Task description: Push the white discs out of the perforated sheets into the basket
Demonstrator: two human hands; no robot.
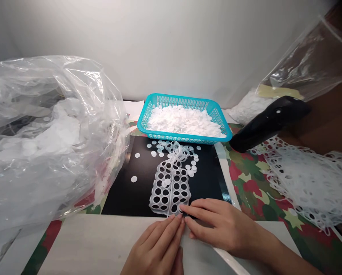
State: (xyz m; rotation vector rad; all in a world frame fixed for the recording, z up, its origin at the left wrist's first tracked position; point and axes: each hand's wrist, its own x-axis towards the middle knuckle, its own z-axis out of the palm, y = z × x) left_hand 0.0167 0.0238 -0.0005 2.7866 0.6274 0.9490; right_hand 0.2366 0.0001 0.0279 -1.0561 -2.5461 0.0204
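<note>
Perforated sheet (171, 191), one, touches fingers (204, 216) of two hands (152, 250) (231, 229).

Head-worn view, forward and down

Before me on the desk (245, 193) lies the mat (119, 194), with a sheet (171, 187) along its middle, discs (134, 179) scattered around and on that sheet, and my left fingers (165, 236) beside my right fingers (207, 214) at its near edge. Behind the sheet, at the mat's far edge, sits the basket (228, 134) with more discs in it, then the wall (182, 49). A bag (99, 191) lies left of the mat, a pile of sheets (316, 175) right.
</note>
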